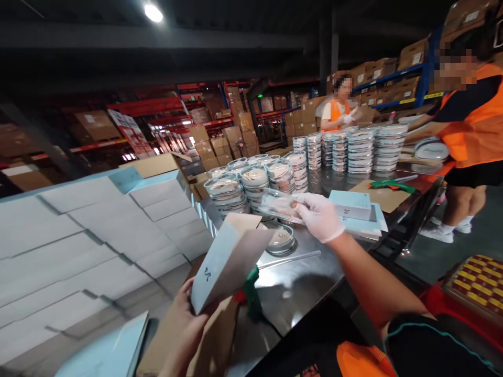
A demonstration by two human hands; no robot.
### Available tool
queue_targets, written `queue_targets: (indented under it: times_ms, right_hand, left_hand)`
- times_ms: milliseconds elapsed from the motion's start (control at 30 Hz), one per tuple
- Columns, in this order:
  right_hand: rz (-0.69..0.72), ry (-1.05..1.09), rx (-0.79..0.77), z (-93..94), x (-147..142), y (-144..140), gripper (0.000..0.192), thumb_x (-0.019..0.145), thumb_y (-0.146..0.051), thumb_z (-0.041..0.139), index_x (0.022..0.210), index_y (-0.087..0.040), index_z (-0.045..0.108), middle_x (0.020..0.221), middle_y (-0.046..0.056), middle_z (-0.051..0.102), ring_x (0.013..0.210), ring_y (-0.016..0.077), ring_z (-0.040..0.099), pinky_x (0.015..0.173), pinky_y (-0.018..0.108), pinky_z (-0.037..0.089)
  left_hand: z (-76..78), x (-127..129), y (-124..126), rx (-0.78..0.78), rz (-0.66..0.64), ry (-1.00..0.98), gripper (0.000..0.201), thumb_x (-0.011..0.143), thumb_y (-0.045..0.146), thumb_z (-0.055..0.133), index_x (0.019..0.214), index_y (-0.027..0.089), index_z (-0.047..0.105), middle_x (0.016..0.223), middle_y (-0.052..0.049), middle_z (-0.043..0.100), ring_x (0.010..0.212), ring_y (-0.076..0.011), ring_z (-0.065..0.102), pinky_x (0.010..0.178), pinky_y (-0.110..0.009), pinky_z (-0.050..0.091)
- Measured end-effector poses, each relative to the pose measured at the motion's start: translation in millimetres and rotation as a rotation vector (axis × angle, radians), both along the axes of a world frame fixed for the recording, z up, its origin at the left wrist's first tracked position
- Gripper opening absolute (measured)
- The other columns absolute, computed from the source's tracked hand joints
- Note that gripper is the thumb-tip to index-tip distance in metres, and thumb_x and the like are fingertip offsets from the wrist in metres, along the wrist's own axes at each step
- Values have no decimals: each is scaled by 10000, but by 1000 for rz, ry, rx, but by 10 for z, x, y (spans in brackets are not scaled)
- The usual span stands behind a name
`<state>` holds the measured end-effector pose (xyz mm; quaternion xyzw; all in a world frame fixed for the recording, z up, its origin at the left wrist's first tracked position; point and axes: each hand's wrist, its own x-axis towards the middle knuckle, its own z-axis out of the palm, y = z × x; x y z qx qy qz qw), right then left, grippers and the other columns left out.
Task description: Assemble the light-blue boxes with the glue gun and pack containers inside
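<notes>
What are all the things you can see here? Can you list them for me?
flat carton: one, pale blue-grey, half opened, held at lower centre
clear packet: one, see-through, held over the table
round tins: many, silver with clear lids, stacked along the table
single tin: one, lying on the metal table
folded cartons: large pile, pale grey, left
blue cartons: small stack, by the gloved hand
tape gun: one, green, far end
co-workers: two, orange vests, right and back
left hand: bare, holds the flat carton
right hand: white glove, holds the clear packet
</notes>
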<state>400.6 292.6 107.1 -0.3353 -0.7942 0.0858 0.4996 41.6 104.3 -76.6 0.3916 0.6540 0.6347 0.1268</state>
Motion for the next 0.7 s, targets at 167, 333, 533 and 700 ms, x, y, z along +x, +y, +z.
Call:
queue_targets:
  times_ms: [167, 333, 533, 700]
  right_hand:
    - [525, -521, 172, 300, -242, -588, 336, 1042, -342, 608, 753, -224, 733, 692, 25, 682, 650, 164, 594, 652, 289, 427]
    - [614, -441, 277, 149, -973, -797, 235, 1028, -244, 570, 956, -231, 793, 917, 86, 770, 864, 224, 719, 790, 336, 571]
    - [688, 46, 25, -440, -1229, -745, 684, 1042, -533, 670, 1647, -277, 482, 1685, 144, 518, 1537, 328, 533, 1281, 528, 449]
    - [723, 111, -327, -1299, -1515, -843, 867, 989, -687, 665, 1673, -203, 442, 1685, 207, 503, 1575, 346, 491, 1319, 555, 386]
  left_hand:
    - [-340, 17, -580, 7, 3, -43, 855, 581, 467, 963, 1310, 311, 544, 1242, -78, 693, 1150, -367, 724, 1004, -554, 619]
    - [-529, 291, -672, -83, -91, -191, 893, 524, 325, 987, 1297, 248, 547, 1220, -115, 733, 1085, -334, 741, 981, -493, 618]
    - [-486, 162, -725, -136, -102, -189, 803, 529, 379, 1018, 1216, 195, 646, 1238, -159, 745, 1235, -407, 681, 1096, -555, 546]
    - [-389, 118, -761, 46, -107, -114, 985, 689, 566, 958, 1499, 244, 501, 1529, -216, 580, 1437, -415, 579, 1188, -569, 482]
